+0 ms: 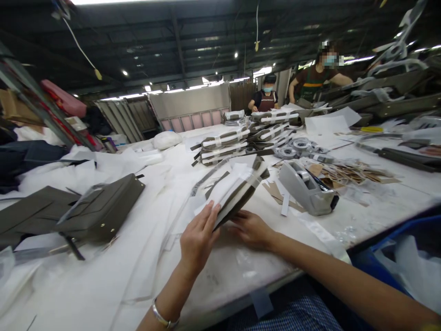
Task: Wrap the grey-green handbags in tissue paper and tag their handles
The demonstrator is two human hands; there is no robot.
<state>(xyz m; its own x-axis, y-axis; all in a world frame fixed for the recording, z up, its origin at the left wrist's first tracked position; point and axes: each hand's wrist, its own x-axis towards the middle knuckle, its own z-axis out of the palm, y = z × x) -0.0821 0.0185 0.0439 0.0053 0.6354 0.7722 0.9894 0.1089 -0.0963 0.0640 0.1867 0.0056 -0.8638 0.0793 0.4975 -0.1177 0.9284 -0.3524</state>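
My left hand [199, 236] grips the near end of a flat grey panel bundle wrapped in white paper [237, 186], fingers laid over its top. My right hand [251, 228] lies beneath the bundle's near edge, fingers curled under it against the white table [103, 276]. The bundle tilts up and away from me. A grey tape dispenser [308, 188] stands just right of it.
A grey handbag [99, 209] lies at the left beside flat grey panels [27, 211]. Stacked taped bundles [223, 145] and tape rolls [296, 147] sit farther back. Cardboard pieces [347, 172] litter the right. A blue bin [403, 253] stands at the near right. Two people work at the far end.
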